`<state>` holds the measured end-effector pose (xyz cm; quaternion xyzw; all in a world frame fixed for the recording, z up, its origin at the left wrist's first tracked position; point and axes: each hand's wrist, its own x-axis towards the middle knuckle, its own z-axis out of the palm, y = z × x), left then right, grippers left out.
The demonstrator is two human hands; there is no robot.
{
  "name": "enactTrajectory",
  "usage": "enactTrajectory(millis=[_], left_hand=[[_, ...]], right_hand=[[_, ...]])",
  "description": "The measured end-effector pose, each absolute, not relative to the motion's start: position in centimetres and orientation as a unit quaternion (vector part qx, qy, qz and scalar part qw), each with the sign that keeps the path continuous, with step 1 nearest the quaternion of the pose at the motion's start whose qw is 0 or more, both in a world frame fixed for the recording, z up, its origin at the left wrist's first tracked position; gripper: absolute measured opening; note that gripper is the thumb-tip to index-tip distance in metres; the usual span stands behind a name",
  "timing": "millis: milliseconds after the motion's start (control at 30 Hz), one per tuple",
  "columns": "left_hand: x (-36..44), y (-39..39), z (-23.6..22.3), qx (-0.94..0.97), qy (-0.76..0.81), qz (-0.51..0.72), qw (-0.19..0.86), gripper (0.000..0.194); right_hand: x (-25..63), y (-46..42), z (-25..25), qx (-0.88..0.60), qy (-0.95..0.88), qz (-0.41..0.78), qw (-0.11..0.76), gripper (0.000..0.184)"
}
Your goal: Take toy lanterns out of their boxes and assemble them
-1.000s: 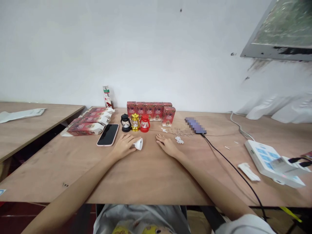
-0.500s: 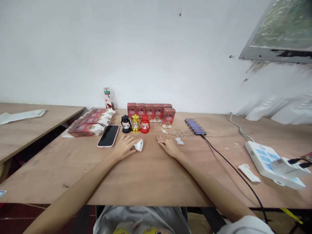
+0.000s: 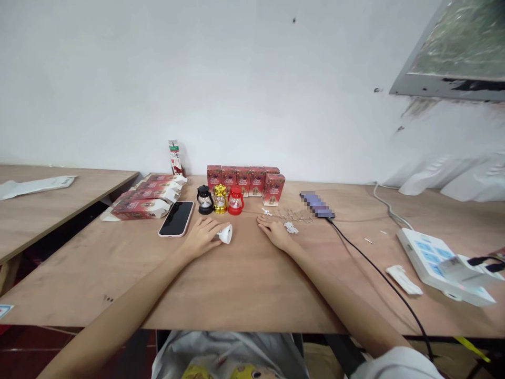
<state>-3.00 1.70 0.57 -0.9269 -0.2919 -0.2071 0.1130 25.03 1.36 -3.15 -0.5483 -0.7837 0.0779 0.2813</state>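
Note:
My left hand (image 3: 204, 236) rests on the table, its fingers wrapped round a small white piece with a round, flared end (image 3: 225, 234); the rest of that piece is hidden under the fingers. Palm down, my right hand (image 3: 275, 231) lies on the wood with its fingers stretched out and nothing visible in it. Close to its fingertips are small white plastic bits (image 3: 291, 228) and several thin wire pieces (image 3: 294, 215). Beyond the hands stand a black mini lantern (image 3: 204, 200), a gold one (image 3: 220, 199) and a red one (image 3: 235, 201), all upright.
Red printed boxes (image 3: 273, 190) line the wall behind the lanterns. Open red boxes (image 3: 140, 209) lie at left, beside a phone (image 3: 176, 219). At right are another phone (image 3: 316, 204) on a black cable (image 3: 374, 268), a white power strip (image 3: 432, 260) and a crumpled white strip (image 3: 404, 279).
My right hand has shifted slightly to the right, towards the small white bits. My left hand keeps its hold on the white piece. The whole view has shifted a little.

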Motion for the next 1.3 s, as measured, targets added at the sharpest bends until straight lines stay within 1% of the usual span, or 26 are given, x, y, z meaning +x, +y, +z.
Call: enactTrajectory(millis=[200, 300, 467, 567, 767, 900, 1000, 1133, 1233, 1300], left_hand=[[-2.9, 1.4, 0.8, -0.927, -0.289, -0.188, 0.145, 0.043], [-2.9, 1.0, 1.2, -0.927, -0.273, -0.168, 0.196, 0.037], [-2.5, 1.2, 2.2, -0.912, -0.241, -0.141, 0.301, 0.038], [-0.6, 1.8, 3.1, -0.919, -0.190, -0.123, 0.323, 0.034], [7.9, 3.8, 5.4, -0.945, -0.035, -0.103, 0.309, 0.029], [12.4, 6.5, 5.7, -0.961, -0.056, -0.084, 0.256, 0.028], [13.3, 8.6, 5.1, -0.965, -0.074, -0.077, 0.241, 0.030], [12.3, 10.7, 3.7, -0.969, -0.095, -0.060, 0.220, 0.031], [11.6, 11.5, 3.0, -0.972, -0.108, -0.061, 0.202, 0.033], [11.5, 11.6, 2.8, -0.973, -0.114, -0.070, 0.191, 0.035]], right_hand=[[25.4, 1.2, -2.7, -0.528, -0.798, 0.088, 0.277, 0.035], [25.7, 1.2, -2.5, -0.524, -0.800, 0.087, 0.278, 0.035], [25.7, 1.1, -2.4, -0.518, -0.806, 0.085, 0.273, 0.036], [25.5, 1.0, -2.5, -0.517, -0.808, 0.074, 0.274, 0.035], [25.4, 1.2, -2.6, -0.528, -0.794, -0.012, 0.301, 0.028], [25.5, 1.4, -2.7, -0.538, -0.790, -0.025, 0.294, 0.024], [25.4, 1.4, -2.7, -0.534, -0.790, -0.026, 0.299, 0.024], [25.2, 1.2, -2.9, -0.538, -0.783, -0.023, 0.311, 0.025], [25.3, 1.2, -2.9, -0.549, -0.772, -0.028, 0.321, 0.028], [25.6, 1.5, -2.4, -0.558, -0.755, -0.042, 0.342, 0.030]])
